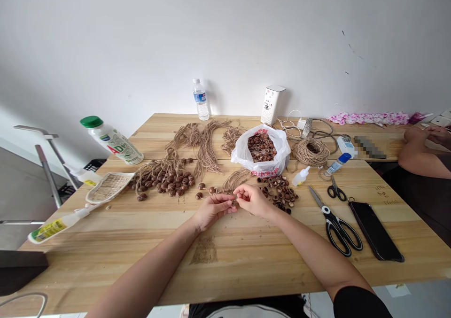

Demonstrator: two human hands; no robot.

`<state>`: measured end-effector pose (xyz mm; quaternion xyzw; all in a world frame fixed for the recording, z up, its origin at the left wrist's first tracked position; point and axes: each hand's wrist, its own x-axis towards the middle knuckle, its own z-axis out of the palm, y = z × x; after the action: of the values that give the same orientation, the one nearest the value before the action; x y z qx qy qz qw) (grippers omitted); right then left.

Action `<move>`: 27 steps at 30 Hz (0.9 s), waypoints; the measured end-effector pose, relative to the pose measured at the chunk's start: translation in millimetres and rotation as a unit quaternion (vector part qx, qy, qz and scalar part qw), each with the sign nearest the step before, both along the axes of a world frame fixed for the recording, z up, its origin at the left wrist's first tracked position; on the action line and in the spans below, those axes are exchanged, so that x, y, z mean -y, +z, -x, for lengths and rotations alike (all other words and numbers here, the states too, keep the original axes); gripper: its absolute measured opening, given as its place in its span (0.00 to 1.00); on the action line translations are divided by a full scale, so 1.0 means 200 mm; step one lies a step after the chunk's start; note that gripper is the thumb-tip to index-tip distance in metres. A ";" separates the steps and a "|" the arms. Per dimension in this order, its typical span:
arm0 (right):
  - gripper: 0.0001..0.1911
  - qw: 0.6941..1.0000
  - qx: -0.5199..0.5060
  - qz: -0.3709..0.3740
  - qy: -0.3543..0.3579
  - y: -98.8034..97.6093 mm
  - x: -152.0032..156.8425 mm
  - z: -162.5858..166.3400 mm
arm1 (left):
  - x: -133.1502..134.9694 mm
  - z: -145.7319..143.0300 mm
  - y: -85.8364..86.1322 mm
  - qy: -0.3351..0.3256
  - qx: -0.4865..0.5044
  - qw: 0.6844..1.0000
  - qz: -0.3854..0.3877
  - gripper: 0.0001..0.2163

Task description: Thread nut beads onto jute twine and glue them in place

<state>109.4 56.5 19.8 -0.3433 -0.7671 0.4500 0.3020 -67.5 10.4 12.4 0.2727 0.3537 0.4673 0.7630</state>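
Observation:
My left hand [215, 210] and my right hand [253, 200] meet above the table's middle, fingertips pinched together. Between the left fingertips is a small brown piece [234, 203] that looks like a nutshell; its details are too small to tell. What the right fingertips pinch is hidden. Just behind the hands lies a bundle of twine strands [235, 179]. To the right are loose nutshell halves [282, 193]; behind them, a white plastic bag [243, 154] holds more shells [261, 147]. On the left, round brown nuts [172, 184] lie attached to twine cords.
Large scissors [334, 224], small scissors [336, 190], a phone [376, 231], glue bottles and a twine coil [312, 152] lie at right. A woven tray [109, 187] and green-capped bottle [112, 140] stand left. Another person's arm [424, 151] rests at far right.

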 end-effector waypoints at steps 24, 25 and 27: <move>0.08 0.997 -0.013 0.079 -0.001 -0.01 0.00 0.00 | 0.00 0.01 -0.01 -0.010 -0.009 1.000 -0.001 0.11; 0.08 0.997 -0.011 0.077 -0.002 -0.01 0.00 0.00 | 0.00 0.01 -0.01 -0.010 -0.009 1.000 0.000 0.11; 0.08 0.997 -0.007 0.073 -0.004 -0.01 0.00 0.00 | 0.00 0.01 -0.01 -0.010 -0.009 1.000 0.002 0.11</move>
<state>109.3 56.5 17.6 -0.3644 -0.7285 0.5060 0.2837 -69.6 11.3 10.2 0.2787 0.3592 0.4562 0.7650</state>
